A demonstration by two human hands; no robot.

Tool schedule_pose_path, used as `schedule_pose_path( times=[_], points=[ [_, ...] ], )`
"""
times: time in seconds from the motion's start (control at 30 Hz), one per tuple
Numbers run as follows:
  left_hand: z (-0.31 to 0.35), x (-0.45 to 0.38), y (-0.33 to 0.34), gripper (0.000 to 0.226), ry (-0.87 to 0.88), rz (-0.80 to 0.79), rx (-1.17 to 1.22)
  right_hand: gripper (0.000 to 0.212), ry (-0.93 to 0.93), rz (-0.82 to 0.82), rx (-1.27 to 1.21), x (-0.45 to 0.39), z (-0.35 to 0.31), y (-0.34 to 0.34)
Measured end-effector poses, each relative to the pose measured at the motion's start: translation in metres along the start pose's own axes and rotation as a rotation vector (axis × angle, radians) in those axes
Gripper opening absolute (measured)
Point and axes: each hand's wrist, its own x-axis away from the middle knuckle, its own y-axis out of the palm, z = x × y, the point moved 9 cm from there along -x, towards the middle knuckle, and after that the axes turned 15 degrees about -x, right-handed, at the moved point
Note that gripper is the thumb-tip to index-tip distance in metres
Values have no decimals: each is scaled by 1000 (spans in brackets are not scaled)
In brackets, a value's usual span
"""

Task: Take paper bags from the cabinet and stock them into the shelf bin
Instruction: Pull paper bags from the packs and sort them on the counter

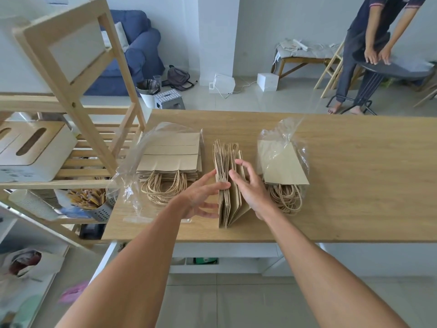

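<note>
Here I have a bundle of paper bags point(228, 183) standing on edge on the surface point(354, 185), and I am squaring it between both hands so it will lift as one block. My left hand point(201, 197) presses flat against the bundle's left face, fingers spread, not curled around anything; my right hand point(250, 188) lies over its top and right side, fingers loose, so neither is truly clamped yet. Just left of my left hand lies a flat stack of bags point(170, 159) in a plastic sleeve, handles toward me; just right of my right hand sits another wrapped pack point(281, 166). Both crowd the bundle, so I judge there is little room to tip it sideways. The wooden shelf point(78, 110) stands further left; which bin there is meant, I cannot tell.
</note>
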Motion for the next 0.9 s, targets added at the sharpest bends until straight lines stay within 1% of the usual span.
schedule_pose_path(
  times=[0.1, 0.17, 0.27, 0.37, 0.4, 0.5, 0.67, 0.8, 0.9],
  points=[
    [6, 1, 5, 109, 7, 0, -25, 49, -8, 1, 50, 1, -4, 5],
    [7, 2, 4, 110, 6, 15, -29, 44, 5, -22, 56, 1, -5, 6],
    [5, 3, 1, 106, 2, 18, -4, 37, 11, -30, 35, 1, 0, 0],
    [0, 7, -3, 98, -1, 24, 22, 44, 20, 81, 31, 2, 4, -14],
    [-2, 8, -4, 96, -2, 26, 28, 42, 16, 87, 35, 2, 3, -13],
    [-4, 11, -5, 96, -8, 26, 27, 40, 2, 28, 66, 1, -2, 0],
    [-3, 14, -3, 95, -5, 24, 25, 52, 3, 40, 140, 1, -8, 5],
    [-1, 16, -4, 95, 20, 32, 28, 52, 27, 54, 179, 0, -4, -2],
    [7, 19, -2, 96, 43, 26, -7, 65, 29, 3, 149, -2, -2, 2]
  ],
)
